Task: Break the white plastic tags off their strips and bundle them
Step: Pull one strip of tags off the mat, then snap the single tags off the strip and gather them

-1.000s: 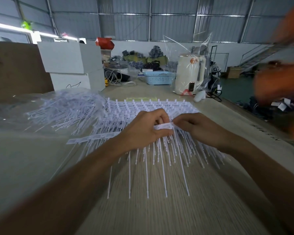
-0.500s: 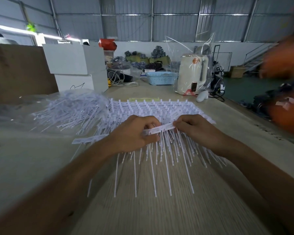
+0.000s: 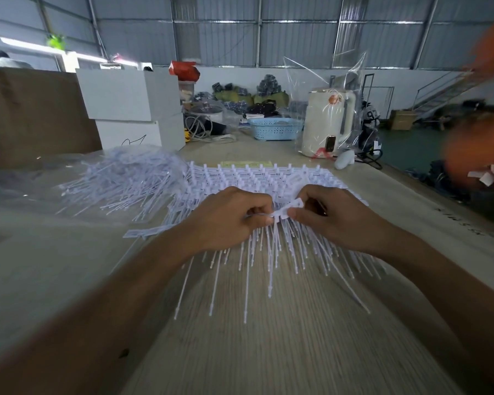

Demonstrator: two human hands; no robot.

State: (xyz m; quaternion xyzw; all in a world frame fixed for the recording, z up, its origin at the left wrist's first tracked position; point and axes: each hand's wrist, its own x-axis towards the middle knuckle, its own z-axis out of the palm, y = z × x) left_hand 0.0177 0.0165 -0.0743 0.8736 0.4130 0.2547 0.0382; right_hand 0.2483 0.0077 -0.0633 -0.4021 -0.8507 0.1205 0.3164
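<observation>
On wood-grain table (image 3: 268,352) — metal-walled warehouse, tags (image 3: 257,181)

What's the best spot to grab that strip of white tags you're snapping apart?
Probably the flat head band of the strip, pinched from above, as the left hand and right hand do: the thin tails hanging toward you look too flimsy.

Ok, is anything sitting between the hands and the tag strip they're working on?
Nothing visible does. The left hand and the right hand both already pinch the white tag strip directly, above the stack of unbroken strips on the table.
</observation>
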